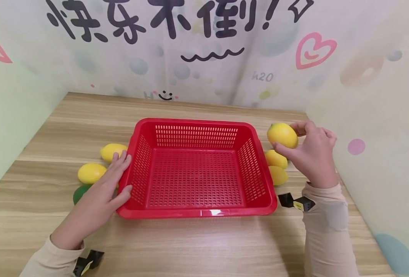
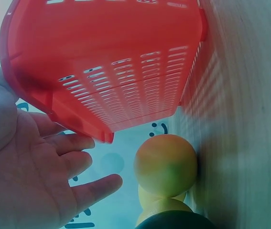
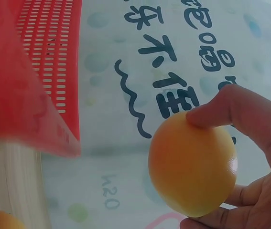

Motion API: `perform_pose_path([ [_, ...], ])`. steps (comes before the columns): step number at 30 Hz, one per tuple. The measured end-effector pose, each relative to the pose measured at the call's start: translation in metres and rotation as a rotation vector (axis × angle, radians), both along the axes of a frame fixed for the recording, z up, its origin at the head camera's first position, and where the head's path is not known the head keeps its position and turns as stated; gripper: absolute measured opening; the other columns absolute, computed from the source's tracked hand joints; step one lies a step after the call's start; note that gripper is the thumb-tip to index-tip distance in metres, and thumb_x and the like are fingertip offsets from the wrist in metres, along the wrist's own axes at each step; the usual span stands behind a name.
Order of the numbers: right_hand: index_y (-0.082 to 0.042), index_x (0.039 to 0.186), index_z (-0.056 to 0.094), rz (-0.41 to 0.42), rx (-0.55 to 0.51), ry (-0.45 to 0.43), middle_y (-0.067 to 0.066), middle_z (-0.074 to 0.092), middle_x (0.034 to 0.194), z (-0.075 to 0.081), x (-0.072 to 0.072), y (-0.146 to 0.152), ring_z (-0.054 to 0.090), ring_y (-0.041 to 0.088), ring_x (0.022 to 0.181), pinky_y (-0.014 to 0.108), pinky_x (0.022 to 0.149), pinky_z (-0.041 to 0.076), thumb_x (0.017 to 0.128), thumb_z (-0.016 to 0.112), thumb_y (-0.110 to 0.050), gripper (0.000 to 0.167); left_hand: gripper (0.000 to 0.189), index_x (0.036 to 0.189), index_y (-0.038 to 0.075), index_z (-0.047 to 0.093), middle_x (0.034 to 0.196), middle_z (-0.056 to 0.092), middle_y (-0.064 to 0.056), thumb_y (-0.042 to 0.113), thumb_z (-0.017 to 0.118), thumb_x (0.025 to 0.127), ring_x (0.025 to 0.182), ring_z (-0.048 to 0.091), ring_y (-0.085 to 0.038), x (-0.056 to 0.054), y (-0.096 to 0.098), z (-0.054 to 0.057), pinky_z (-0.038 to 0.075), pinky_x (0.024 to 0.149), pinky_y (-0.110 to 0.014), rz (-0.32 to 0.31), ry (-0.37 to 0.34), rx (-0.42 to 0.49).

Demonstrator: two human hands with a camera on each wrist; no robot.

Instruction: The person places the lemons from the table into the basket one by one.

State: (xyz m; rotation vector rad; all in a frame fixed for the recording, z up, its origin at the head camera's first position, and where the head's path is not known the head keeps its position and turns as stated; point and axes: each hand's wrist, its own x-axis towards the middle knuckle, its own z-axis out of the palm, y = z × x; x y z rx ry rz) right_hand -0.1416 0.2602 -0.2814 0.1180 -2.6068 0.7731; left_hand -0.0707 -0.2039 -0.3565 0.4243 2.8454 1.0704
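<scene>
In the head view a red plastic basket (image 1: 197, 177) with slotted walls stands in the middle of the table. My left hand (image 1: 102, 196) rests along its left rim with fingers extended; the left wrist view shows the palm (image 2: 25, 176) and loosely spread fingers beside the basket wall (image 2: 125, 71). Right of the basket, my right hand (image 1: 315, 154) holds a yellow lemon (image 1: 282, 135) between thumb and fingers, raised above the table. The right wrist view shows this lemon (image 3: 192, 164) pinched, with the thumb on its top side.
Two more yellow fruits (image 1: 277, 175) lie against the basket's right side. On the left are yellow lemons (image 1: 92, 173) and a dark green fruit (image 1: 81, 193), partly covered by the left hand. A printed cloth wall (image 1: 204, 77) borders the wooden table (image 1: 197, 246).
</scene>
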Motion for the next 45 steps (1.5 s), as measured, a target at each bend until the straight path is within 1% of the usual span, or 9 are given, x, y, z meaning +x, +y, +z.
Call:
perform_pose_path([
  [3,0.006,0.119,0.062,0.007,-0.012,-0.001,0.023,0.066,0.105,0.0,-0.002,-0.002,0.056,0.038,0.102,0.058,0.112,0.012,0.078,0.088,-0.024,0.057,0.077,0.165,0.008,0.016,0.172,0.008,-0.012,0.021,0.059,0.103,0.158,0.001,-0.033,0.0,0.0,0.0,0.041,0.102,-0.069,-0.003,0.002,-0.002],
  [9,0.006,0.118,0.062,0.024,-0.026,-0.003,0.023,0.067,0.104,0.0,-0.005,-0.006,0.057,0.037,0.103,0.058,0.111,0.012,0.078,0.088,-0.022,0.056,0.077,0.166,0.008,0.016,0.172,0.008,-0.012,0.021,0.059,0.104,0.158,0.001,-0.033,0.001,-0.001,-0.001,0.041,0.102,-0.069,-0.004,0.007,-0.006],
  [15,0.008,0.116,0.063,0.036,-0.011,0.009,0.023,0.067,0.103,0.001,-0.008,-0.01,0.058,0.036,0.102,0.058,0.11,0.014,0.077,0.088,-0.021,0.054,0.077,0.165,0.008,0.016,0.172,0.009,-0.012,0.021,0.06,0.103,0.158,0.002,-0.033,0.001,-0.002,0.0,0.042,0.101,-0.069,-0.005,0.01,-0.006],
  [20,0.007,0.115,0.065,0.046,0.0,0.0,0.023,0.067,0.104,0.002,-0.011,-0.014,0.058,0.036,0.103,0.06,0.109,0.016,0.077,0.087,-0.023,0.054,0.077,0.165,0.007,0.016,0.173,0.008,-0.012,0.02,0.059,0.103,0.158,0.002,-0.033,0.002,-0.002,0.0,0.042,0.102,-0.068,-0.007,0.008,-0.002],
  [27,0.006,0.114,0.065,0.064,0.019,-0.005,0.022,0.067,0.103,0.003,-0.013,-0.018,0.057,0.037,0.104,0.063,0.11,0.016,0.077,0.087,-0.024,0.052,0.076,0.166,0.008,0.015,0.173,0.007,-0.01,0.02,0.058,0.104,0.158,0.003,-0.032,0.001,0.0,0.0,0.039,0.106,-0.069,-0.016,0.003,-0.002],
  [31,0.006,0.114,0.065,0.078,0.013,-0.005,0.021,0.068,0.103,0.001,-0.015,-0.02,0.058,0.036,0.104,0.062,0.11,0.016,0.077,0.086,-0.024,0.052,0.075,0.166,0.009,0.015,0.173,0.005,-0.008,0.021,0.057,0.105,0.158,0.003,-0.031,0.002,0.0,0.0,0.037,0.107,-0.07,-0.011,0.004,-0.013],
  [37,0.005,0.114,0.065,0.094,0.015,-0.007,0.021,0.068,0.103,0.0,-0.018,-0.024,0.059,0.036,0.102,0.062,0.11,0.016,0.077,0.086,-0.024,0.052,0.074,0.166,0.009,0.014,0.173,0.004,-0.007,0.021,0.055,0.105,0.158,0.002,-0.031,0.003,0.001,0.0,0.033,0.11,-0.07,-0.012,-0.009,0.001],
  [45,0.005,0.114,0.065,0.156,0.0,-0.019,0.02,0.068,0.101,0.002,-0.024,-0.037,0.058,0.035,0.103,0.059,0.111,0.015,0.076,0.087,-0.023,0.052,0.076,0.166,0.01,0.013,0.173,0.004,-0.007,0.021,0.056,0.105,0.159,0.003,-0.031,0.003,0.001,0.002,0.036,0.108,-0.07,-0.006,-0.015,-0.003],
])
